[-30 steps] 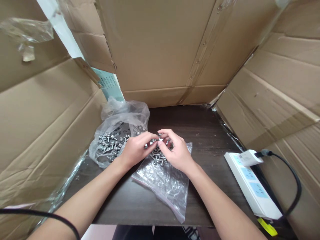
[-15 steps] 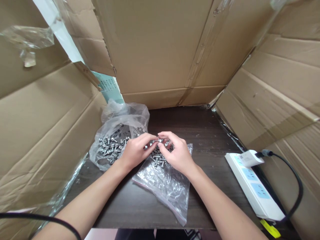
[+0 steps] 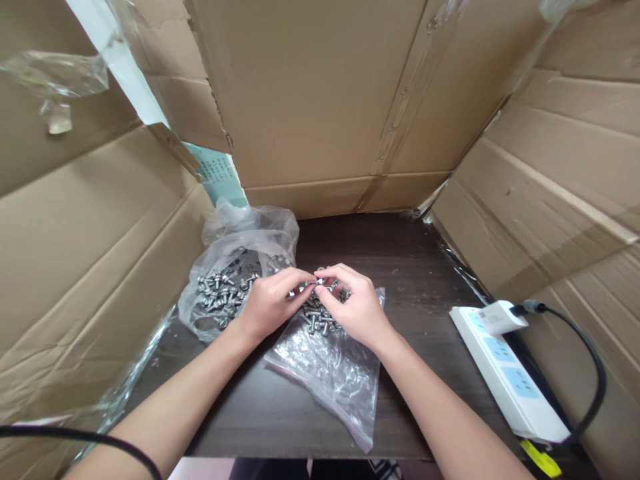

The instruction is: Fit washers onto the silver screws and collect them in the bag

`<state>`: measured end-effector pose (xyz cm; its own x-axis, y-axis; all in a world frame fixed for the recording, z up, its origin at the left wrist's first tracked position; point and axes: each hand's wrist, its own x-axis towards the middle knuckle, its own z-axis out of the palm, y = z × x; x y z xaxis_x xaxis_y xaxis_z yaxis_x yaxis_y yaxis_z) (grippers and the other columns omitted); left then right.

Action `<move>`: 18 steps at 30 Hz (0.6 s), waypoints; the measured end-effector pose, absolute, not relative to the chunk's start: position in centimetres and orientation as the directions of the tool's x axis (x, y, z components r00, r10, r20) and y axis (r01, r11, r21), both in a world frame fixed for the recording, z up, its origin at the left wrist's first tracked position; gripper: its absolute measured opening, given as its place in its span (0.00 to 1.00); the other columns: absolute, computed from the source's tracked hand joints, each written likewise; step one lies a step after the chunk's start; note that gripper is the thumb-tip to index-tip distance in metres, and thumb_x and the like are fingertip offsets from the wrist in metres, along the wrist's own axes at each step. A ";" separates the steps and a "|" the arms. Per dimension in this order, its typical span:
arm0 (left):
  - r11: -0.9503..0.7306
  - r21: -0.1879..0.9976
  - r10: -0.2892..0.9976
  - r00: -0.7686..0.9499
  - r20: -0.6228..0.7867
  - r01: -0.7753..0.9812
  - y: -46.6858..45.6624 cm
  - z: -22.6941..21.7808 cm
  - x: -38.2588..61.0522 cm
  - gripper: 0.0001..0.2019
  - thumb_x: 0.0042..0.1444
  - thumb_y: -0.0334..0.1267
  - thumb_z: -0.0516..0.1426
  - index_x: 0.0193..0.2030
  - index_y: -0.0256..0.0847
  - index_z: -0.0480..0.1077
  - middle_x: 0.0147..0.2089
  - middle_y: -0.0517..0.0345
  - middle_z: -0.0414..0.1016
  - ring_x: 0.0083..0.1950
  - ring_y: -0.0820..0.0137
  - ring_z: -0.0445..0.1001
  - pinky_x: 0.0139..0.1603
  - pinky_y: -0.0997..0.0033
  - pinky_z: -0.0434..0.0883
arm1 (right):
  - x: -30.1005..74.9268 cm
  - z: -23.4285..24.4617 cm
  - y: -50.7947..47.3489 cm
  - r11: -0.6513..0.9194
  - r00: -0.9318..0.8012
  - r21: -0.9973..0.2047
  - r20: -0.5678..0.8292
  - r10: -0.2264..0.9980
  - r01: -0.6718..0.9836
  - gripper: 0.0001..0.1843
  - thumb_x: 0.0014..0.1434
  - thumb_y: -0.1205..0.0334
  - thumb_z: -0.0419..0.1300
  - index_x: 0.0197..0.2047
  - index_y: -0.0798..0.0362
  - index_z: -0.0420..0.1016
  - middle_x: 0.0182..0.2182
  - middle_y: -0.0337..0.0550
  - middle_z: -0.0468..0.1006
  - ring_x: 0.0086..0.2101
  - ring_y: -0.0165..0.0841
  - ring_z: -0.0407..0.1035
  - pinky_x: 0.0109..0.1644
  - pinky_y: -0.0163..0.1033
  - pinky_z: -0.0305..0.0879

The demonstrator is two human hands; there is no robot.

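Observation:
My left hand and my right hand meet fingertip to fingertip over a dark wooden table. Between their pinched fingers sits one small metal bolt. Under the hands a heap of loose bolts lies on a flat clear zip bag. Left of my left hand an open, crumpled plastic bag holds several more bolts.
Cardboard walls close in the table at the back, left and right. A white power strip with a plugged-in adapter and black cable lies at the right. A black cord crosses the bottom left corner.
The hands have barely shifted; the fingers keep working the small bolt above the heap. The view dropped slightly after the first frame.

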<state>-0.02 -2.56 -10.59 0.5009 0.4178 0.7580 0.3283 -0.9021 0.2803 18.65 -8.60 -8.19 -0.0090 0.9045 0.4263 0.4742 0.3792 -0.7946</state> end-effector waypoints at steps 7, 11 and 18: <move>-0.899 0.308 0.432 0.515 0.740 0.312 -2.5 -10.8 -0.1 0.03 0.69 0.31 0.59 0.47 0.39 0.74 0.43 0.56 0.83 0.41 0.73 0.82 0.36 0.79 0.76 | 18.7 -8.2 -8.6 0.356 -0.016 -0.812 0.394 0.919 0.463 0.08 0.63 0.66 0.61 0.44 0.53 0.81 0.39 0.43 0.81 0.37 0.31 0.75 0.40 0.37 0.72; -0.895 0.316 0.441 0.510 0.738 0.316 -2.4 -10.8 -0.1 0.03 0.69 0.31 0.59 0.47 0.39 0.74 0.43 0.56 0.83 0.41 0.74 0.82 0.36 0.79 0.76 | 18.7 -8.2 -8.6 0.373 -0.025 -0.807 0.407 0.913 0.458 0.07 0.63 0.66 0.61 0.44 0.52 0.79 0.40 0.44 0.80 0.38 0.31 0.75 0.38 0.36 0.72; -0.880 0.327 0.466 0.501 0.729 0.344 -2.5 -10.9 -0.1 0.03 0.70 0.34 0.59 0.46 0.39 0.75 0.41 0.56 0.83 0.36 0.74 0.81 0.33 0.79 0.75 | 18.6 -8.3 -8.5 0.387 -0.035 -0.815 0.414 0.910 0.431 0.08 0.63 0.67 0.60 0.44 0.53 0.79 0.41 0.44 0.78 0.37 0.30 0.74 0.36 0.34 0.73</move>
